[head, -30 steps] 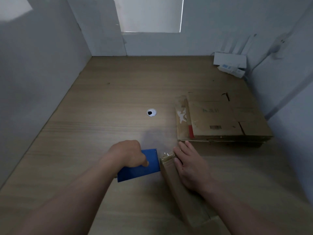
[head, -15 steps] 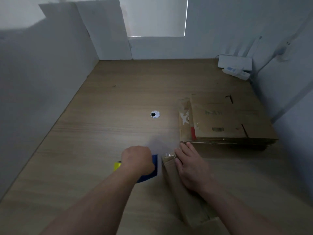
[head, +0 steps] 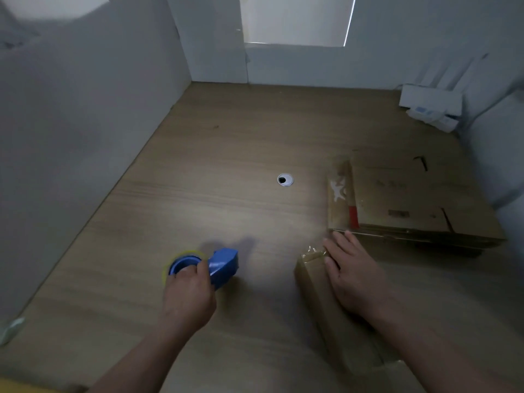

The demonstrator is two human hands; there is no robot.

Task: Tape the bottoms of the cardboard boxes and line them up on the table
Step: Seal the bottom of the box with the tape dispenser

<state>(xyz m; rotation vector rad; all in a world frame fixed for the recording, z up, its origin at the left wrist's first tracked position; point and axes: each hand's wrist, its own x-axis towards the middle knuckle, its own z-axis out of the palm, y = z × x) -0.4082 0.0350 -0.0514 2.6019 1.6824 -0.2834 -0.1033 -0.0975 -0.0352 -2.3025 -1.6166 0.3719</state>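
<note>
My left fingers [head: 202, 270] curl round the blue plastic tape dispenser [head: 224, 263] down at the wooden bench [head: 226, 154]. My right fingers [head: 340, 245] lie straight on the narrow brown cardboard box [head: 314, 279] near me. Light, stiff, easily dented, I judge: hold its long edges.

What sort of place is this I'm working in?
Probably an office desk in a partitioned cubicle: a wood-grain desktop with a round silver cable grommet set into it, grey partition walls closing it in, and what looks like a white router in the far right corner.
</note>
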